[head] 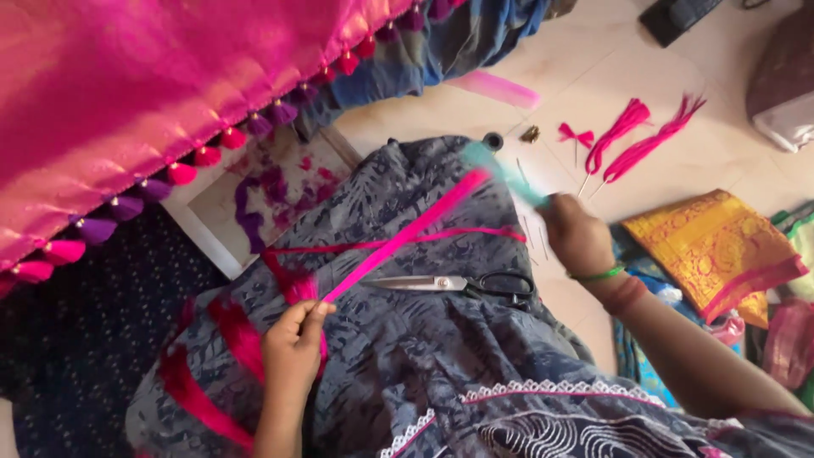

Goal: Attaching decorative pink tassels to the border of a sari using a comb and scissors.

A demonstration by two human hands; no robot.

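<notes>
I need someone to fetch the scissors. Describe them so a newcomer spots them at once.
Start at the grey patterned cloth spread over the person's lap in the middle of the view. The scissors lie flat on it between the left hand and the right hand. They alone are metal: silver blades pointing left, black handles, among pink threads.

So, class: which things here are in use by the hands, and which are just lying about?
In use: pink thread strand, pinched by left hand; teal tool, blurred, in right hand.

Lying about: scissors, pink thread bundles, yellow folded cloth.
</notes>
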